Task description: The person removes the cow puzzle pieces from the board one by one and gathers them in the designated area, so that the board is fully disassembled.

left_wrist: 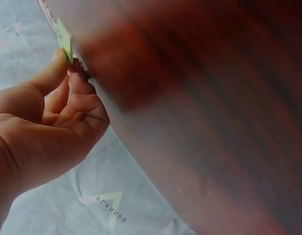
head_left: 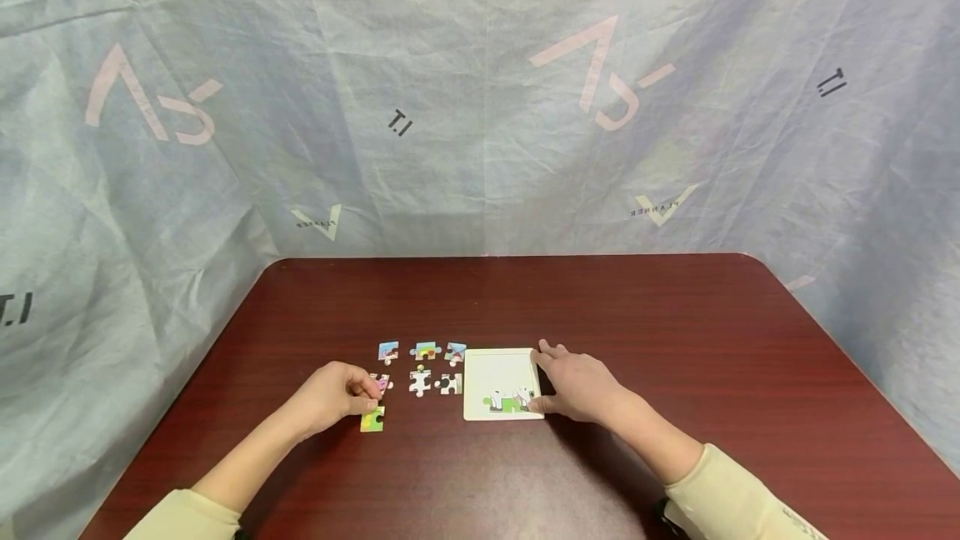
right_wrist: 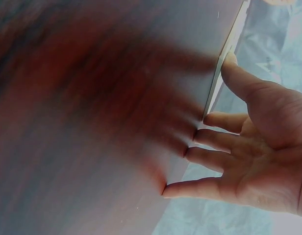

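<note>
My left hand (head_left: 330,397) pinches a green and yellow jigsaw puzzle piece (head_left: 372,420) between thumb and fingers. In the left wrist view this piece (left_wrist: 65,39) stands tilted at the fingertips. A pink-marked piece (head_left: 384,382) lies just beyond those fingers, partly hidden by them. To the right is a square white puzzle tray (head_left: 495,369), with a few joined pieces (head_left: 510,403) along its lower right part. My right hand (head_left: 581,387) rests at the tray's right edge, fingers spread and fairly straight; its thumb touches the rim (right_wrist: 217,83) in the right wrist view.
Between the left hand and the tray lie several loose pieces in two rough rows, among them a green and red one (head_left: 425,350) and a white one (head_left: 420,382). The dark red tabletop (head_left: 637,307) ends at a grey cloth (head_left: 480,148) behind.
</note>
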### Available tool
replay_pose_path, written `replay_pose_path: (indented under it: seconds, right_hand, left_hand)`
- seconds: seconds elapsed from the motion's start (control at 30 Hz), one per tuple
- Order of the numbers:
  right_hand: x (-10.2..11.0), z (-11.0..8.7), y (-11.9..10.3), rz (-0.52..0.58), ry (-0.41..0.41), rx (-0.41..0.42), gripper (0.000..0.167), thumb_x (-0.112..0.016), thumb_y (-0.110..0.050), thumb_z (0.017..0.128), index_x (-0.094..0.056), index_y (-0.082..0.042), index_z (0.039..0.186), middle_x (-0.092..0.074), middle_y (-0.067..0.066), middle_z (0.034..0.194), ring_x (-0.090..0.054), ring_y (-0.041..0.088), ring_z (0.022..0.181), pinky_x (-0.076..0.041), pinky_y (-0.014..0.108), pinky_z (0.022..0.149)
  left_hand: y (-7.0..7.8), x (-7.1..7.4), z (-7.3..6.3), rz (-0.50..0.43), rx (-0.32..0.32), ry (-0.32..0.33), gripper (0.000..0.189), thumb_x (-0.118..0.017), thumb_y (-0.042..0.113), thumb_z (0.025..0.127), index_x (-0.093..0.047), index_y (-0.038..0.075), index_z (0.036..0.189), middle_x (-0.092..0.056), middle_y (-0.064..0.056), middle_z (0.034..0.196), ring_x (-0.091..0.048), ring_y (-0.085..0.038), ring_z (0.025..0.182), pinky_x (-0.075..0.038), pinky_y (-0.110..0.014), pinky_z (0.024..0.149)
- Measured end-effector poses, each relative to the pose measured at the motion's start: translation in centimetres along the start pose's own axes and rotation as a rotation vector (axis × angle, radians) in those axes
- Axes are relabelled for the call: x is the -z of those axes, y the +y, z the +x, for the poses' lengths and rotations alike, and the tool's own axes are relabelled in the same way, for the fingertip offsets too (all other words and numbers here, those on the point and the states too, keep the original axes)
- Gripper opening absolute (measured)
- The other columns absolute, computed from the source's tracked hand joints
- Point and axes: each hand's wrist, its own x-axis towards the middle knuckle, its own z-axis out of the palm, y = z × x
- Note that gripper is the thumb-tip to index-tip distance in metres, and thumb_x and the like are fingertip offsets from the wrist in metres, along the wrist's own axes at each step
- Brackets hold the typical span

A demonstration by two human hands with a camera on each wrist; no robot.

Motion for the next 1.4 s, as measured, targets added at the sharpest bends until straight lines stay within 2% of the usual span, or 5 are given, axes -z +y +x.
replay_pose_path:
  seconds: [0.13,0.53,0.77,0.97,1.4]
  right_hand:
    - [-0.1,-0.1,0.0,0.009,-0.006,-0.004,0.077,-0.076,-0.044,0.089,-0.05,0.002,0.145,-0.042,0.026,0.152,-0.048,0.04,0.135,-0.044,0.055,0.102]
    - [-0.2,-0.1,0.2,0.005,0.003,-0.001,0.077,-0.076,-0.045,0.089,-0.05,0.003,0.144,-0.042,0.026,0.152,-0.048,0.041,0.135,-0.045,0.055,0.101]
    - [0.0,-0.2,0.2,-0.005,0.005,-0.001,0.077,-0.075,-0.045,0.089,-0.05,0.002,0.145,-0.042,0.026,0.152,-0.048,0.04,0.135,-0.047,0.053,0.099]
    - [0.0,-0.2,0.1,0.011,0.008,-0.002,0.077,-0.076,-0.043,0.089,-0.05,0.003,0.144,-0.042,0.026,0.152,-0.048,0.04,0.135,-0.046,0.054,0.1]
    - [0.1,-0.4,-0.1,0.031,0.028,0.025,0.078,-0.078,-0.042,0.087,-0.051,0.006,0.143,-0.045,0.029,0.149,-0.051,0.042,0.132,-0.047,0.054,0.099]
  left_hand:
    - [0.1,-0.2,0.0,0.037,-0.005,0.014,0.009,-0.081,0.003,0.083,-0.072,0.005,0.084,-0.061,0.003,0.074,-0.053,-0.015,0.069,-0.043,-0.028,0.062]
    - [0.5,-0.2,0.4,0.021,0.023,0.035,0.01,-0.08,0.002,0.084,-0.071,0.006,0.087,-0.06,0.0,0.076,-0.055,-0.017,0.073,-0.045,-0.03,0.066]
    - [2.2,-0.5,1.3,-0.005,-0.025,0.006,0.008,-0.079,0.002,0.085,-0.071,0.004,0.089,-0.06,-0.001,0.077,-0.055,-0.018,0.072,-0.047,-0.032,0.064]
    - [3.8,-1.2,2.2,-0.036,-0.031,-0.015,0.008,-0.078,0.002,0.086,-0.071,0.004,0.09,-0.06,-0.001,0.079,-0.054,-0.019,0.073,-0.047,-0.032,0.063]
    - [6.5,-3.8,4.7,-0.088,-0.082,-0.056,0.009,-0.078,0.001,0.086,-0.071,0.004,0.092,-0.06,-0.002,0.079,-0.055,-0.017,0.066,-0.044,-0.03,0.057]
